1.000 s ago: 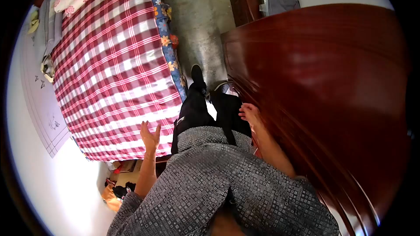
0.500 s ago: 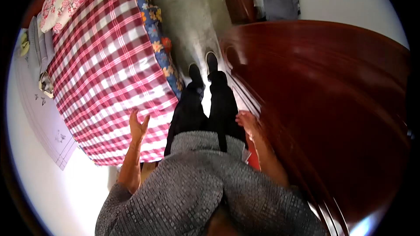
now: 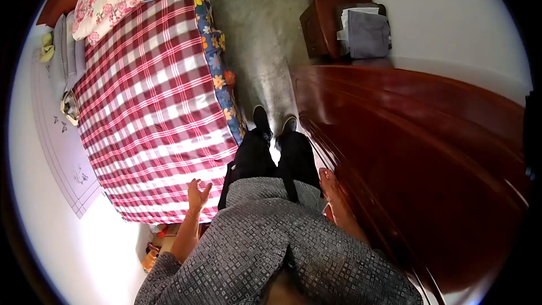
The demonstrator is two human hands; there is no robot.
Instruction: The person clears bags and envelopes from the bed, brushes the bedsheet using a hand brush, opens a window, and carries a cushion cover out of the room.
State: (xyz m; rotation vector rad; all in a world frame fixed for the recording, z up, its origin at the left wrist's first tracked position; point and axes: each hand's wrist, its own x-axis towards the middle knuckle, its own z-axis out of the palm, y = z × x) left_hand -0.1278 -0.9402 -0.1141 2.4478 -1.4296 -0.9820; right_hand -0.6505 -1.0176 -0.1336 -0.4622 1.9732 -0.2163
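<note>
My left hand (image 3: 199, 194) is held out beside the bed, over the edge of the red and white checked bedcover (image 3: 152, 90). Its fingers and thumb are apart, with nothing between them. On the other side, my right hand (image 3: 332, 185) hangs by my thigh, close to a glossy red-brown wooden cabinet (image 3: 418, 158). Its fingers look loosely extended and hold nothing that I can see; whether it touches the wood I cannot tell. My black trousers (image 3: 257, 158) and dark shoes (image 3: 261, 118) are in the narrow passage between bed and cabinet.
The concrete floor (image 3: 243, 28) runs ahead between the bed and a brown bedside cabinet (image 3: 322, 22), which has grey folded cloth (image 3: 368, 34) on it. A flowered pillow (image 3: 116, 3) lies at the bed's far end. Flowered blue fabric (image 3: 217, 73) hangs along the bed's side.
My view has shifted, so more of the floor and furniture ahead shows. My feet have changed position, the left shoe now further forward. Both hands remain at my sides, empty as far as I see.
</note>
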